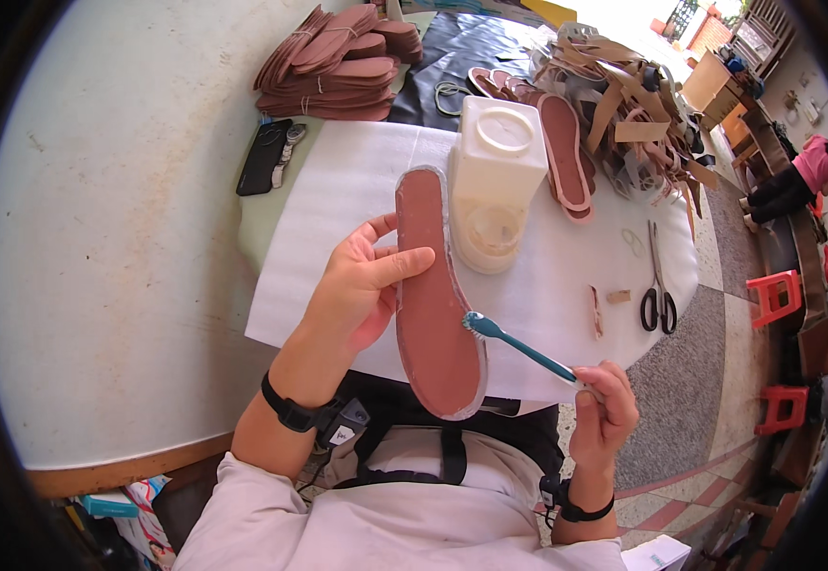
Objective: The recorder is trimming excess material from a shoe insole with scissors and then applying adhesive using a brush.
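Note:
My left hand grips a reddish-brown shoe insole at its left edge, thumb on the upper face and fingers behind. A whitish band runs along the insole's rim. My right hand pinches the handle end of a teal toothbrush. Its bristles meet the insole's right edge, about halfway down. Just beyond the insole stands a white plastic container with a round opening low at its front, where some pale stuff shows.
White sheeting covers the table. Bundled insoles, a phone and a watch lie far left. Scissors rest at right, with scraps nearby. Strap pieces are heaped far right beside cut soles. Another person bends over beyond red stools.

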A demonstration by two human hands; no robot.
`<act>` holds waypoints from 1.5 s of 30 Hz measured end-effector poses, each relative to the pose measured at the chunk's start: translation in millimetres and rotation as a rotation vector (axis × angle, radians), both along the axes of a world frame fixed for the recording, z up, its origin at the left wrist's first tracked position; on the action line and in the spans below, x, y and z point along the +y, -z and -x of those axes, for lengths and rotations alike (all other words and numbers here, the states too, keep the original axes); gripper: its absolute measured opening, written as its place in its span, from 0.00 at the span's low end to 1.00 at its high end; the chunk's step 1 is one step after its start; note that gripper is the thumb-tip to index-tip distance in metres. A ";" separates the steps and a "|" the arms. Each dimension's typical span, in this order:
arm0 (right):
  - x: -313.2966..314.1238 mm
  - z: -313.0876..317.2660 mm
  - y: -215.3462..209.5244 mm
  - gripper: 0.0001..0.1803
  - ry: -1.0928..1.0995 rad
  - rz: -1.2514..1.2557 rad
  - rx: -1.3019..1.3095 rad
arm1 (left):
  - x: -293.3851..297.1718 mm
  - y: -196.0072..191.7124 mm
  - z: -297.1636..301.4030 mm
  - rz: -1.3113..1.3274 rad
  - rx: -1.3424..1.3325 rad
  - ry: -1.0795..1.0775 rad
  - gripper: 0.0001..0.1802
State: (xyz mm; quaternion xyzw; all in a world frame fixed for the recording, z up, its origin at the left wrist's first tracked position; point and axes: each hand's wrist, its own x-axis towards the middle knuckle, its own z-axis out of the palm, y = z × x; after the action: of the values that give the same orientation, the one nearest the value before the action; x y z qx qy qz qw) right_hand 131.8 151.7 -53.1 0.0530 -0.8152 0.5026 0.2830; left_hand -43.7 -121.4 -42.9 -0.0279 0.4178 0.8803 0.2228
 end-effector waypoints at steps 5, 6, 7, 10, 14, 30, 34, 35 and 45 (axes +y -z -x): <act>1.0 1.6 1.4 0.11 -0.008 0.017 -0.009 | 0.2 -5.9 -4.9 0.005 0.016 0.099 0.37; 0.2 2.4 0.8 0.10 -0.005 0.015 -0.006 | 0.7 -5.7 -5.3 0.005 0.021 0.112 0.37; -1.0 3.7 0.0 0.10 -0.002 0.013 -0.003 | 0.9 -5.2 -5.7 0.000 0.022 0.124 0.37; -2.4 5.3 -0.2 0.09 0.005 0.022 -0.010 | 1.8 -5.5 -7.4 -0.012 0.018 0.156 0.38; -5.0 7.2 2.9 0.09 0.026 0.073 -0.039 | 3.0 -5.7 -10.1 -0.017 -0.003 0.187 0.38; -5.3 26.4 6.4 0.10 0.106 0.202 -0.076 | 5.7 -13.7 -19.3 0.051 0.022 0.257 0.42; -0.7 31.2 3.6 0.11 0.142 0.219 -0.105 | 4.4 -15.6 -20.6 0.096 0.050 0.282 0.43; 0.4 32.2 4.0 0.11 0.150 0.226 -0.109 | 4.6 -17.7 -20.9 0.120 0.053 0.288 0.43; 9.9 22.9 5.6 0.12 0.273 0.336 0.013 | -15.7 -51.7 -7.9 0.557 0.218 0.294 0.40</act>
State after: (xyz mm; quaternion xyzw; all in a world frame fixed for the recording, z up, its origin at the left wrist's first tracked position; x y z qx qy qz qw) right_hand 108.9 161.6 -58.6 -0.1025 -0.7178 0.5879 0.3587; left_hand -35.8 -137.1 8.8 0.0672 0.6635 0.6884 0.2853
